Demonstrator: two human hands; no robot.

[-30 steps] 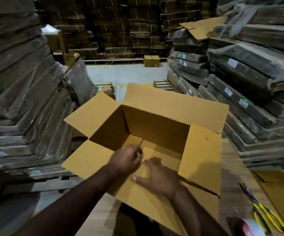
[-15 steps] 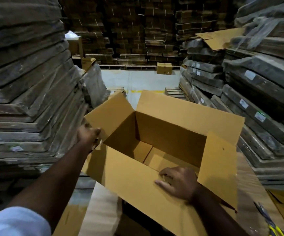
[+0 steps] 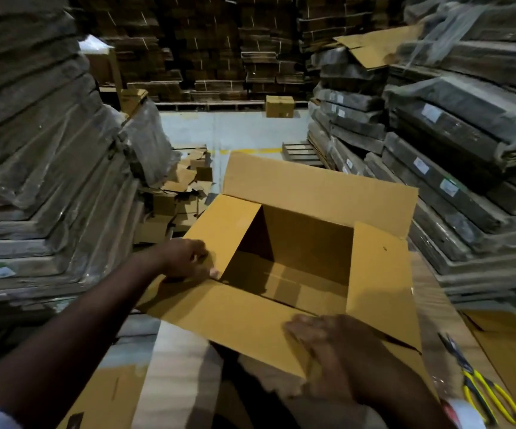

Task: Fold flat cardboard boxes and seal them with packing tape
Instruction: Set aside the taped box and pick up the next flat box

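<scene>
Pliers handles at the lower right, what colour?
Yellow with black, on the pliers; the head view, the only one, shows them.

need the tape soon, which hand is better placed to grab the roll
Right. The right hand rests on the box's near flap, on the same side as the tape roll at the lower right. The left hand holds the left flap, farther away.
</scene>
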